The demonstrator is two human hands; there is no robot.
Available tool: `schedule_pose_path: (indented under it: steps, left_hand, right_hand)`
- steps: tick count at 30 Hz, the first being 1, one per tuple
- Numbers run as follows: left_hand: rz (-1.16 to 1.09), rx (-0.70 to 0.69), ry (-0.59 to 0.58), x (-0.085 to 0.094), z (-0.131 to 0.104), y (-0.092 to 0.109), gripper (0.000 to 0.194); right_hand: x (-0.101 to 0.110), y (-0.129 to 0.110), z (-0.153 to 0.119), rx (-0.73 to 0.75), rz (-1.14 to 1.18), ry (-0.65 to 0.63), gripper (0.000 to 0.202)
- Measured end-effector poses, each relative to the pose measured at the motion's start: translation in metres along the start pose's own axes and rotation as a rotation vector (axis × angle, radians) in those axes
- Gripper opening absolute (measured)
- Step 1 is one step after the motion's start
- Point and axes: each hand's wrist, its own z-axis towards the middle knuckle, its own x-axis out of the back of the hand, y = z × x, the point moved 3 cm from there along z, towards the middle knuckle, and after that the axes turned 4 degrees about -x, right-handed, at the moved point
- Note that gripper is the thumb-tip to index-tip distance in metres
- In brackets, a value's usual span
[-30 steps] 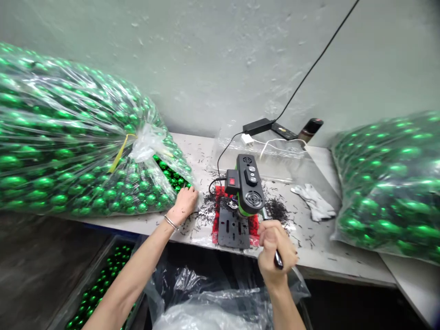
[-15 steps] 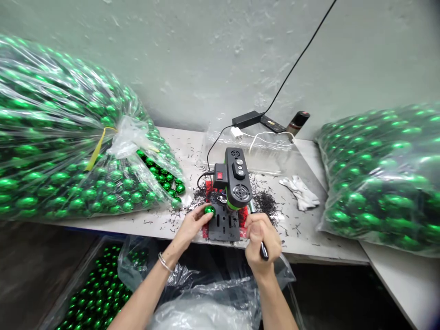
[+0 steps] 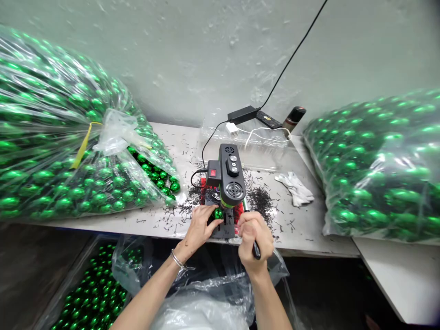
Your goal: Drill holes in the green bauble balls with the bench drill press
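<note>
A small bench drill press point(image 3: 232, 172) with a black head stands at the table's front edge. My left hand point(image 3: 201, 226) pinches a shiny green ball point(image 3: 218, 213) between thumb and fingers, close under the machine's head and over its black slotted base point(image 3: 224, 229). Whether the ball touches the tool is hidden. My right hand point(image 3: 256, 238) is wrapped round the machine's lever handle point(image 3: 256, 251), whose black end sticks out below the fist.
Large clear bags of green balls stand left point(image 3: 62, 137) and right point(image 3: 374, 169). Black shavings point(image 3: 259, 201) litter the table. Behind lie a power adapter point(image 3: 244, 114) and a spray can point(image 3: 294, 120); white gloves point(image 3: 295, 188) lie right. Below left, an open bag point(image 3: 92, 288) holds more balls.
My left hand has moved right, carrying the green ball from the base's left side to beneath the machine's head. My right hand stays on the lever. The view has shifted slightly.
</note>
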Motion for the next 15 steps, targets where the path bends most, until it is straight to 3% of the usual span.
schedule_pose_path:
  steps: [4, 10, 15]
  left_hand:
    - [0.026, -0.054, 0.000, 0.004, 0.000, -0.001, 0.032]
    - [0.052, -0.093, -0.112, 0.002, 0.011, 0.001, 0.029]
    - [-0.056, -0.046, -0.052, -0.007, 0.010, -0.008, 0.030]
  right_hand:
    - [0.000, 0.002, -0.002, -0.010, -0.001, -0.010, 0.027]
    - [0.000, 0.004, -0.006, -0.040, 0.020, -0.021, 0.027]
    - [0.001, 0.008, -0.010, -0.050, 0.032, -0.033, 0.025]
